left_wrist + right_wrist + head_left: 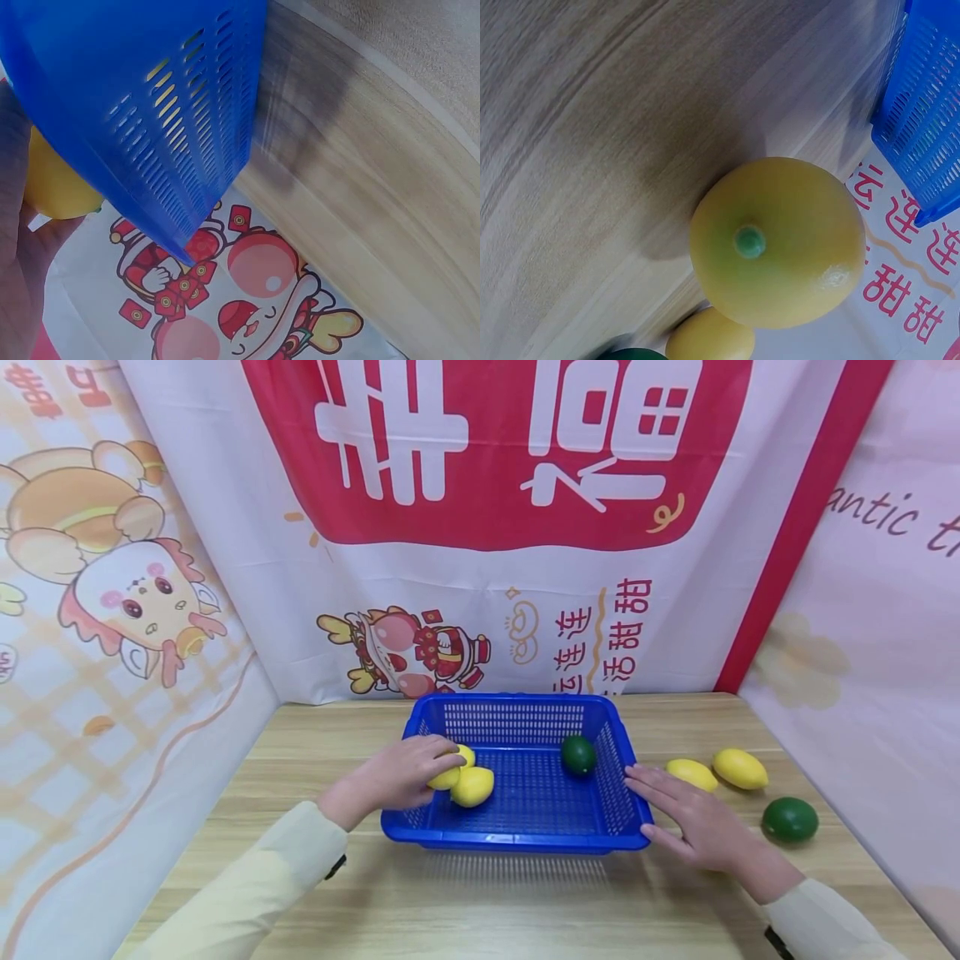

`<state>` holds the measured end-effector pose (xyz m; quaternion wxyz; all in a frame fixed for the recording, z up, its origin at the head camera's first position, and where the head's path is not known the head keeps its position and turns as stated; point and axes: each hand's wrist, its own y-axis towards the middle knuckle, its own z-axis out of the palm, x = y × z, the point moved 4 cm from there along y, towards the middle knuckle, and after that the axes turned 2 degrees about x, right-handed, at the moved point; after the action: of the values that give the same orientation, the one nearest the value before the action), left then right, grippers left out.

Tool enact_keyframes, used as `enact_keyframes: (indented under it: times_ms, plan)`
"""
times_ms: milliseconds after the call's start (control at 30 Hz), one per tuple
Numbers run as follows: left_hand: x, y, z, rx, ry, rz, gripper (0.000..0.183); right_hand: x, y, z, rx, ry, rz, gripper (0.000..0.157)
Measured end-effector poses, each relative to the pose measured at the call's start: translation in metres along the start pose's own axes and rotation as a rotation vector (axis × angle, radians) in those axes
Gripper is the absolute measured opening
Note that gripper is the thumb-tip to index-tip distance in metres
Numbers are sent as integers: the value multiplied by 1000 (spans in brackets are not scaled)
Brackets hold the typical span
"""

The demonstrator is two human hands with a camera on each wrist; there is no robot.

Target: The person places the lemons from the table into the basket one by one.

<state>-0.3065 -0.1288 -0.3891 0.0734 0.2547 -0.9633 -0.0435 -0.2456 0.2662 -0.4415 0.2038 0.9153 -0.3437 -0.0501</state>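
My left hand (408, 772) reaches over the left rim of the blue basket (517, 841) and grips a lemon (444, 779). In the left wrist view this lemon (56, 180) shows just inside the basket wall, beside the fingers. Two more lemons lie in the basket's left part, one in front (472, 787) and one partly hidden behind (467, 755). A dark green fruit (578, 756) lies toward the right inside. With fingers extended, my right hand (693, 822) rests against the basket's right rim, holding nothing.
On the wooden table (525, 910), right of the basket, lie two lemons, the nearer one (692, 774) by my right hand and another (740, 768) beside it. A second dark green fruit (790, 820) sits closer to me. Printed cloth (495, 577) hangs behind the table.
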Motion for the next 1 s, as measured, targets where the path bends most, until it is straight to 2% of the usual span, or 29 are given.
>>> enact_keyframes:
  times_ms: [333,667,1000]
  plan:
    - [0,0,3,-15,-1,21,50,0,-1,1,-27,-10,-23,58]
    - [2,-5,0,-40,2,3,47,0,0,0,-18,-15,-9,58]
    - [5,-11,0,-50,-5,-10,45,1,1,-2,-53,-9,-22,57]
